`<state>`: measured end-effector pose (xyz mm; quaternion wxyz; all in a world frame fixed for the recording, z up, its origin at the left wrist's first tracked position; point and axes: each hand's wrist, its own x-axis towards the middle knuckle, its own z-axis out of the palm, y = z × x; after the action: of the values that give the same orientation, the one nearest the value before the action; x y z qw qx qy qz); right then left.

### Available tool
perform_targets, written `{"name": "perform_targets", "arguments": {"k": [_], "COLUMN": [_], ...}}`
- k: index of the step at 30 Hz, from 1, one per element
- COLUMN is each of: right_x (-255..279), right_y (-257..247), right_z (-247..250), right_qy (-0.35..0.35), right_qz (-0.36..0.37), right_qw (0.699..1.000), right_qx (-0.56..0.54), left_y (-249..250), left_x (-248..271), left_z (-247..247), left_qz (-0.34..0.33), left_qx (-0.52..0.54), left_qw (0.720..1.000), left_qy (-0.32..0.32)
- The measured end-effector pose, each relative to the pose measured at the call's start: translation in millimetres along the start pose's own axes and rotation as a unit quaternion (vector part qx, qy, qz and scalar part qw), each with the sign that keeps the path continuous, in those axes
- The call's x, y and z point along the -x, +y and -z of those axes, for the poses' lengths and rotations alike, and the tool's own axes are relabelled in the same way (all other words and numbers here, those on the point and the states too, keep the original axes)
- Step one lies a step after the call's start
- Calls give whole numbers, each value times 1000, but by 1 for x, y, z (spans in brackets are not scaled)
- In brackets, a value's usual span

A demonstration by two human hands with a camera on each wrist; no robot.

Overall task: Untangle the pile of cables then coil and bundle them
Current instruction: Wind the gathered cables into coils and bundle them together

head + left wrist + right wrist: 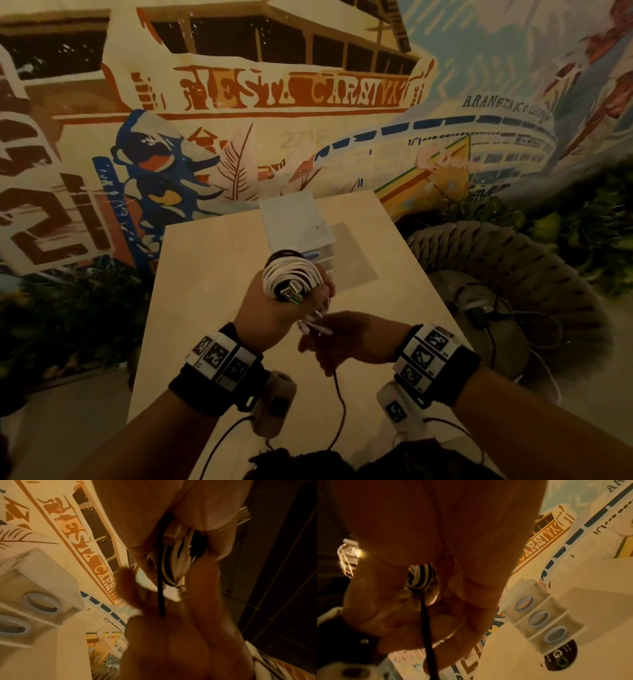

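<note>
Above the pale wooden surface (pixel 212 274), the left hand (pixel 274 310) grips a coil of cables (pixel 291 274): smooth white strands wound in tight round loops over a darker core, with a metal plug tip showing at its front. Loose white connector ends (pixel 317 327) poke out below the fingers. The right hand (pixel 346 339) sits just beside and below, curled against those ends; deep shadow hides its fingers, so whether they pinch a connector or the black cable (pixel 339 404) that trails from it toward the near edge cannot be told.

Left wrist view: white and dark strands (pixel 178 561) run between palm and fingers, much blurred, and a black line (pixel 161 595) hangs straight down. Right wrist view: striped white-and-dark loops (pixel 421 577) show through a gap between the two hands, with a black cable (pixel 428 635) dropping past the curled fingers.

Behind the hands stands a small white plastic drawer unit (pixel 298 226), boxy and translucent, with ring-shaped blue pulls (pixel 539 618) on three stacked drawers. A dark round sticker (pixel 561 655) lies at its foot. A painted mural (pixel 274 92) fills the wall behind. A thick woven rope seat (pixel 507 260) stands to the right, its contents dim and hard to make out.
</note>
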<state>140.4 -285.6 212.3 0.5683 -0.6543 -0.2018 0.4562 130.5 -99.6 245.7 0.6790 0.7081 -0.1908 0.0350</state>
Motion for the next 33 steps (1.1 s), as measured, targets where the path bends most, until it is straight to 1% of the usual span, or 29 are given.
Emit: {"name": "perform_targets", "arguments": {"k": [2,3,5,9,10,11,12,13,17,20,21,22,23,24,27,29,30,33], "right_x": [1,2,2,3,4,5,5,5,3,1,1,1,-1,-2,-4,-3,-3,-2], "right_y": [4,4,5,12,13,14,15,13,7,1,-3,-6,-8,-7,-3,-5,-8,-17], "right_z": [2,3,5,15,17,19,20,20,16,11,11,11,11,13,17,19,20,24], "right_qy": [3,14,37,83,97,107,114,117,127,140,145,152,158,159,139,122,109,61], "right_qz": [-21,-25,-29,-65,-69,-67,-64,-61,-66,-66,-71,-78,-86,-88,-75,-74,-78,-112], "right_qw": [999,998,995,981,978,977,977,980,985,988,987,985,984,983,986,983,981,976], "right_qx": [46,61,90,163,171,172,165,151,97,2,-17,-14,1,16,58,114,140,177], "left_y": [-2,-3,-1,4,5,4,4,3,3,1,0,-2,-4,-5,-6,-9,-9,-10], "left_x": [-1,-2,0,3,3,3,2,1,-5,-5,-5,-5,-5,-5,-4,-2,-1,1], "left_z": [7,10,13,14,15,17,18,20,15,7,4,2,0,-2,-7,-9,-11,-21], "left_qz": [10,20,37,106,115,109,93,85,110,117,116,112,112,110,106,98,95,96], "left_qx": [2,-5,-39,-158,-189,-231,-277,-334,-504,-586,-605,-620,-630,-634,-644,-652,-659,-690], "left_qw": [1000,1000,998,982,975,965,953,932,839,764,743,728,718,714,709,704,698,667], "left_qy": [9,19,17,-17,-32,-57,-86,-110,-175,-242,-261,-271,-274,-274,-266,-264,-264,-265]}}
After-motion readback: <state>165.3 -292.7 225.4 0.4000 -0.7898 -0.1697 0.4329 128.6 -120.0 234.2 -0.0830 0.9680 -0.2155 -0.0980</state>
